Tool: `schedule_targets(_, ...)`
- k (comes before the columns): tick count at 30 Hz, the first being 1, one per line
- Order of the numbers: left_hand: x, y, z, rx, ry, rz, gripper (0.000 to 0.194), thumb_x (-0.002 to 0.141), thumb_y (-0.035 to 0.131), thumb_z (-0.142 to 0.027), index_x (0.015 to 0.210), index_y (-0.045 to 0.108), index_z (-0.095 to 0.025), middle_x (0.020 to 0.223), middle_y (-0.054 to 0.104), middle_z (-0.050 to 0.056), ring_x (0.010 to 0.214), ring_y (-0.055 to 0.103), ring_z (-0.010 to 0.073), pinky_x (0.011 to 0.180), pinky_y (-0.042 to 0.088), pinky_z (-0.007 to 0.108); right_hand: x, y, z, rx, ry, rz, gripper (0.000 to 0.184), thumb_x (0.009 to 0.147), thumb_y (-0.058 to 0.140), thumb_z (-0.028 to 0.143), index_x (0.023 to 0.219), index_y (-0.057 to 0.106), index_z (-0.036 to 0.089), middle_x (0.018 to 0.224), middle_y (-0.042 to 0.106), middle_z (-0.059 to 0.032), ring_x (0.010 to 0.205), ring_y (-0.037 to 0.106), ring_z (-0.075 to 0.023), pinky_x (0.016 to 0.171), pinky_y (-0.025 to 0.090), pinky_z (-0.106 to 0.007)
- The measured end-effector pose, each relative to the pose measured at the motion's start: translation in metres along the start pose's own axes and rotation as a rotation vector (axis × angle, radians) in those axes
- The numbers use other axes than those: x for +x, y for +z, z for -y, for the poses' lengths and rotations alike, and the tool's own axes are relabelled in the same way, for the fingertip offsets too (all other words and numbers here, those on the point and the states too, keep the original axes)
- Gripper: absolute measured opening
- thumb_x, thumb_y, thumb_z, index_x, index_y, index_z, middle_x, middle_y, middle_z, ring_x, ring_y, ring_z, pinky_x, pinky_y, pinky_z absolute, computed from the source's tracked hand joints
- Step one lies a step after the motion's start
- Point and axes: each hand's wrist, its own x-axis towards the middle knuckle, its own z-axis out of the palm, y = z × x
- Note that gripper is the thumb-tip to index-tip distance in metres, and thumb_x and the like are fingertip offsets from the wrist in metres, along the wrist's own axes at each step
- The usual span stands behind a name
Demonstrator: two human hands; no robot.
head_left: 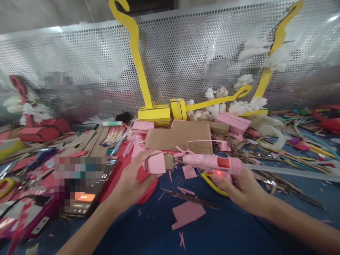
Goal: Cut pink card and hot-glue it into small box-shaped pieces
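Observation:
Between the fingers and thumb of my left hand (pixel 134 179) is a small pink paper-covered box (pixel 156 163). Its right end shows a bare, brownish face. My right hand (pixel 240 189) grips a pink hot glue gun (pixel 207 163) with a red light glowing near its handle. A long translucent glue stick (pixel 289 171) runs out of the gun's back to the right. The nozzle points left at the box's bare end, very close to it; whether they touch I cannot tell. Below lie a thin metal blade (pixel 191 198) and a pink paper scrap (pixel 188 213).
Behind my hands lies brown cardboard (pixel 180 136), with a yellow box with a hooked strip (pixel 154 114) behind it. A perforated metal panel (pixel 186 53) closes off the back. At left are a phone (pixel 92 191) and red paper (pixel 114 177); cardboard strips and scraps litter the right.

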Motion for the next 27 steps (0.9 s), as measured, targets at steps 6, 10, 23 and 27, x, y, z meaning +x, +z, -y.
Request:
schedule_targets(6,-0.001,0.001,0.0029,-0.048,-0.006,-0.004,0.049,0.091,0.069,-0.024,0.137,0.053,-0.028,0.128,0.069,0.01,0.116,0.068,0.0268,0.094,0.06,0.043,-0.001,-0.0002,-0.0037,0.044,0.084,0.107,0.047,0.102,0.048,0.049,0.071,0.067,0.019,0.049,0.043,0.0029,0.045,0.043,-0.0126,0.041,0.037,-0.023)
schedule_targets(10,-0.0014,0.0007,0.004,-0.061,-0.017,-0.026,0.049,0.09,0.07,-0.024,0.136,0.053,-0.029,0.129,0.068,0.01,0.117,0.067,0.0274,0.098,0.058,0.044,-0.0009,-0.0022,-0.004,0.072,0.065,0.127,0.046,0.103,0.046,0.049,0.072,0.069,0.023,0.049,0.045,0.0004,0.048,0.049,-0.0173,0.042,0.04,-0.026)
schedule_targets(23,-0.0047,-0.0016,0.0053,-0.068,-0.016,0.038,0.056,0.09,0.07,-0.022,0.142,0.051,-0.031,0.131,0.069,0.009,0.119,0.067,0.0282,0.097,0.06,0.043,-0.0047,0.0002,-0.0103,0.068,0.093,0.131,0.036,0.103,0.047,0.042,0.103,0.074,0.017,0.054,0.044,0.0043,0.047,0.038,-0.0117,0.041,0.034,-0.022)
schedule_targets(27,-0.0049,-0.001,0.006,-0.083,-0.015,0.044,0.055,0.091,0.07,-0.023,0.142,0.05,-0.031,0.132,0.068,0.009,0.119,0.066,0.0275,0.097,0.06,0.043,-0.0045,-0.0001,-0.0088,0.066,0.098,0.132,0.041,0.104,0.045,0.045,0.094,0.075,0.019,0.055,0.051,0.0012,0.051,0.05,-0.0153,0.045,0.043,-0.024)
